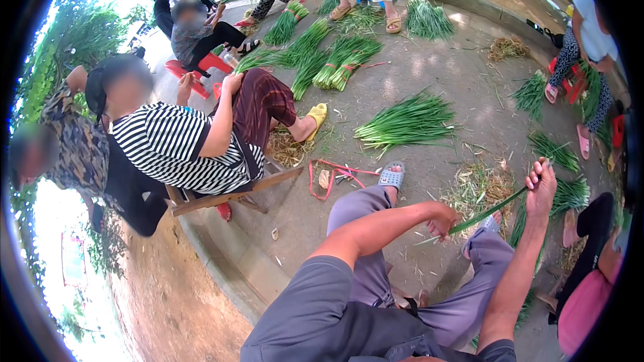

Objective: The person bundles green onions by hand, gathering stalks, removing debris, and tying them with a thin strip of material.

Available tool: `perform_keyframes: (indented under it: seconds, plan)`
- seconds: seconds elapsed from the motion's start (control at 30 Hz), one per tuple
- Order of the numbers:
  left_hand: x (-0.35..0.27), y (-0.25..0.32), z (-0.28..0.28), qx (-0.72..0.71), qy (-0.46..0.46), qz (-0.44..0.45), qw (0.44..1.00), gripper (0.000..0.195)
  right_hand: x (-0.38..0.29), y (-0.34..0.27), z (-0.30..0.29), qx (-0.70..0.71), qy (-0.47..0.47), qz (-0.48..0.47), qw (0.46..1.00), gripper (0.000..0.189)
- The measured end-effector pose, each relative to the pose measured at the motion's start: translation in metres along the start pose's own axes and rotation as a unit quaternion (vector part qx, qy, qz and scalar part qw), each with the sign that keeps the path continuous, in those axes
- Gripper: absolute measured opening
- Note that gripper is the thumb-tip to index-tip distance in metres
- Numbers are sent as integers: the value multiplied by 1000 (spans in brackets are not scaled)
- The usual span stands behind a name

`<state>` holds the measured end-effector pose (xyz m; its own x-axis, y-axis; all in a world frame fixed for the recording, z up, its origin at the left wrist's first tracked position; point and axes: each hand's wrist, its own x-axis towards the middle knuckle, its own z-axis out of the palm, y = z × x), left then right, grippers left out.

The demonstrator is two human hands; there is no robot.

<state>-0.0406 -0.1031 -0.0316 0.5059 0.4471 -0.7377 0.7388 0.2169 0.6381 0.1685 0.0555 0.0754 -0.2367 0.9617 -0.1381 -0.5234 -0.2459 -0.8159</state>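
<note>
A thin bunch of long green chives (pixel 490 213) is stretched between my two hands above my knees. My left hand (pixel 443 219) grips it near the pale stem ends, which poke out below the fingers. Higher up and to the right, my right hand (pixel 541 186) is closed around the leafy end. Beneath the hands, dry trimmings (pixel 478 181) lie scattered on the ground between my feet. A large loose pile of chives (pixel 407 120) rests on the pavement beyond my left foot.
A red strap (pixel 329 190) lies left of my foot. Tied chive bundles (pixel 347 63) lie farther off. A person in a striped shirt (pixel 176 143) sits close on the left on a wooden chair (pixel 241 191); other seated people are around. More chives (pixel 568 196) lie at right.
</note>
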Motion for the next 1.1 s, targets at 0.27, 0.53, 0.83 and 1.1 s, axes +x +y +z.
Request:
perform_keyframes:
  seconds: [0.27,0.53,0.83,1.1]
  plan:
    - [30,-48,16,191,-69,-37,978,22,6,-27,-23,26,-20,-64,997,20]
    - [27,-104,15,-135,-19,-129,982,25,-7,-27,-4,-159,-4,-119,980,21]
    - [-1,8,-34,-530,164,183,811,32,-45,23,48,-525,-144,43,838,26]
    - [-6,28,-48,-631,156,278,707,27,-49,24,64,-601,-208,-62,769,24]
